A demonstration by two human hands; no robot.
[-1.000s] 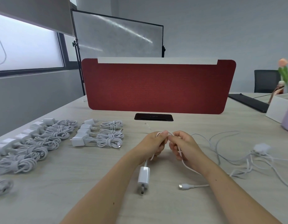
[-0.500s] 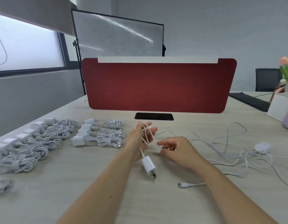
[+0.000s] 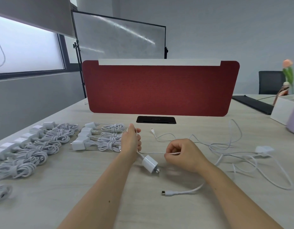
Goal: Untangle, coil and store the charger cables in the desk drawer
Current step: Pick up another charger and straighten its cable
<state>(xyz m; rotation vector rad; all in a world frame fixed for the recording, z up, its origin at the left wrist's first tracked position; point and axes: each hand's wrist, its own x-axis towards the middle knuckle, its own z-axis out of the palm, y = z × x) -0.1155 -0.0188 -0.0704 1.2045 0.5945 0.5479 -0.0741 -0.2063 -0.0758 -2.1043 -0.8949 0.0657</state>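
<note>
Two hands on one cable (image 3: 152,152), mid-frame.
The left hand (image 3: 132,141) fingers seemingly curl round it; right hand (image 3: 181,155) fingers pinch it; coiled bundles (image 3: 110,142) crowd left edge.

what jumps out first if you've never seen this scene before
The big red divider panel standing across the far side of the desk dominates. In front of it, the left hand and right hand hold a white cable between them, its plug adapter just below the left hand. Rows of coiled chargers lie on the left, a loose tangle on the right.
</note>
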